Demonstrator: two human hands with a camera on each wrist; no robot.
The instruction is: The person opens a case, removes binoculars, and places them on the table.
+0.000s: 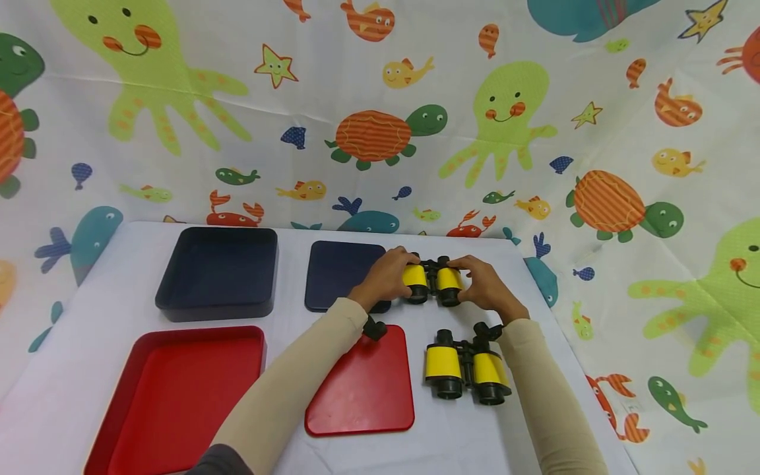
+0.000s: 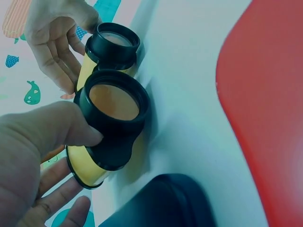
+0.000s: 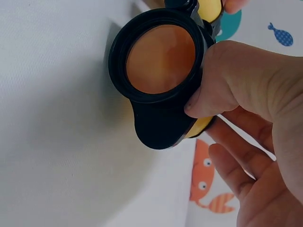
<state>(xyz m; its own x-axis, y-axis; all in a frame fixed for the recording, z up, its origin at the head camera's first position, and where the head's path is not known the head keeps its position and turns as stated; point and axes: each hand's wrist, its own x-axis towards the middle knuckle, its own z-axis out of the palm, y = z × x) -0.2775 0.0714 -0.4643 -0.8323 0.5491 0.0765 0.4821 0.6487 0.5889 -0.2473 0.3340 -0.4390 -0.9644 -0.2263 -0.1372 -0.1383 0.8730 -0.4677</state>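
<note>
A pair of yellow and black binoculars [image 1: 449,278] is between my two hands near the far right of the white table in the head view. My left hand [image 1: 387,277] grips its left barrel, the thumb on the black front housing in the left wrist view and the other fingers behind. On the opposite barrel, my right hand [image 1: 488,288] holds on in the same way, its thumb beside the orange lens [image 3: 161,59] in the right wrist view. Whether the binoculars touch the table I cannot tell. Closer to me, a second pair of binoculars [image 1: 443,361] stands beside my right forearm.
Left of the hands lies a flat dark blue tray [image 1: 338,270], partly behind my left hand. A flat red tray [image 1: 362,396] is nearer, partly under my left forearm. Further left are a deep dark blue tray [image 1: 220,270] and a deep red tray [image 1: 190,389]. A sea-animal curtain [image 1: 332,86] hangs behind.
</note>
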